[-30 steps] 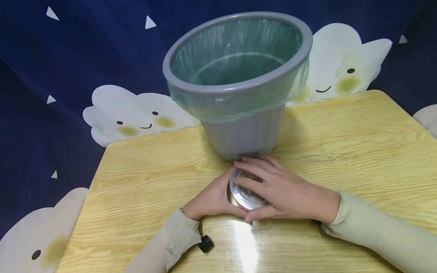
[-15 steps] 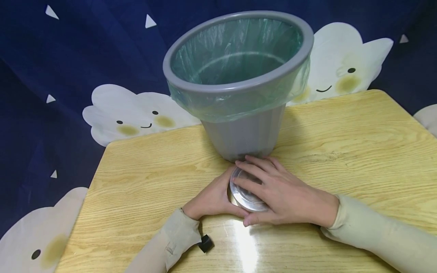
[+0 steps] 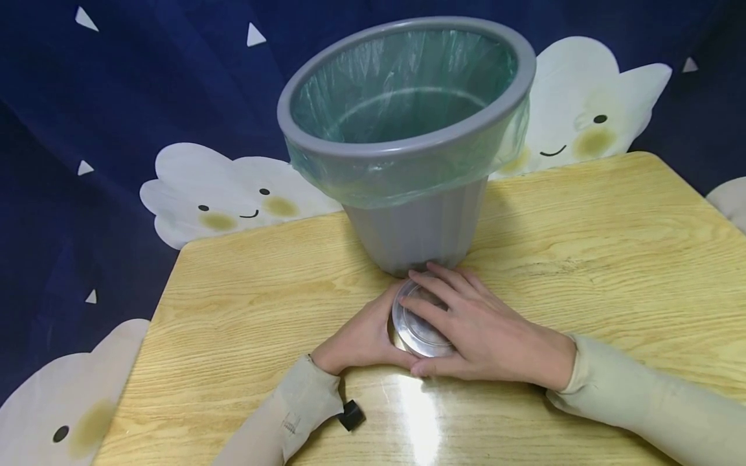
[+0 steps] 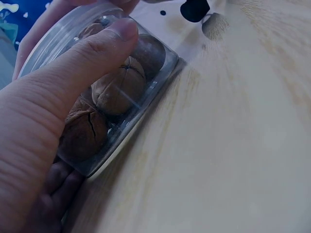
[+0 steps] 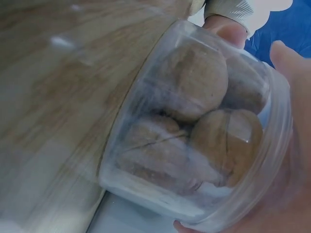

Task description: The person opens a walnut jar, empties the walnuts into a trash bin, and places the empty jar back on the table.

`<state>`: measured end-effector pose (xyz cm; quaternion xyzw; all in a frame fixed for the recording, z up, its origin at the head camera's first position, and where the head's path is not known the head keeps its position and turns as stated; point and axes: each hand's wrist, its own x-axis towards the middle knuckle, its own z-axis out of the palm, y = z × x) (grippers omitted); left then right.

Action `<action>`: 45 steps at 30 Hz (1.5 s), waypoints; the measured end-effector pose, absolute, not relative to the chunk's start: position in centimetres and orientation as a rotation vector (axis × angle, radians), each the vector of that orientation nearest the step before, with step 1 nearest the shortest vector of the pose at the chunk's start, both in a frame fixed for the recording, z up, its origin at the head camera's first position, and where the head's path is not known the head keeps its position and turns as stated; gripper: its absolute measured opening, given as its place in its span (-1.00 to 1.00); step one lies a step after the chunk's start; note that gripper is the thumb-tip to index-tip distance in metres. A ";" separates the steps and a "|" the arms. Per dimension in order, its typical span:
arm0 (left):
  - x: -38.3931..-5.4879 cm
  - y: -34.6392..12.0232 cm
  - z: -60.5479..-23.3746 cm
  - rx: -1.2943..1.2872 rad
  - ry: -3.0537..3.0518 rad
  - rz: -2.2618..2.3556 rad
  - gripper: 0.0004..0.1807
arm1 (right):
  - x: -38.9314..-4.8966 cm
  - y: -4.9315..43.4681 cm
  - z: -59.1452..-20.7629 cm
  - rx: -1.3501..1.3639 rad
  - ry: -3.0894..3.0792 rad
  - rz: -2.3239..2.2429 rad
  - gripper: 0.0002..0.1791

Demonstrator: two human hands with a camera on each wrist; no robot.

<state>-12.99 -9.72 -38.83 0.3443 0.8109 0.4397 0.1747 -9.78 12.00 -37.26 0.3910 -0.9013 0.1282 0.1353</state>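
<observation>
A clear plastic jar (image 4: 170, 63) of walnuts (image 4: 119, 85) stands upright on the wooden table, just in front of the trash can. My left hand (image 3: 362, 336) grips the jar from the left, its thumb across the near wall. Over the top lies my right hand (image 3: 492, 330), gripping the clear round lid (image 3: 416, 327) with spread fingers on it and the thumb at its near edge. Several walnuts (image 5: 194, 82) show through the wall in the right wrist view. The right hand hides part of the lid.
A grey trash can (image 3: 416, 233) with a green plastic liner (image 3: 408, 181) stands right behind the jar. The wooden table (image 3: 250, 298) ends at a dark blue curtain (image 3: 146, 77) with white clouds. A small black piece (image 3: 351, 415) sits by the left cuff.
My right hand's fingers and thumb have shifted slightly on the lid. The left hand, jar and trash can have stayed in place.
</observation>
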 end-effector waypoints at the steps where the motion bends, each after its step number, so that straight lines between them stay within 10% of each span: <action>1: -13.0 -9.7 -38.9 0.971 2.296 1.245 0.39 | -9.8 12.0 -37.3 1.137 -2.605 0.366 -0.07; 45: -14.3 -10.1 -42.4 1.010 2.357 1.227 0.35 | -10.4 12.3 -37.7 1.207 -2.538 0.333 -0.15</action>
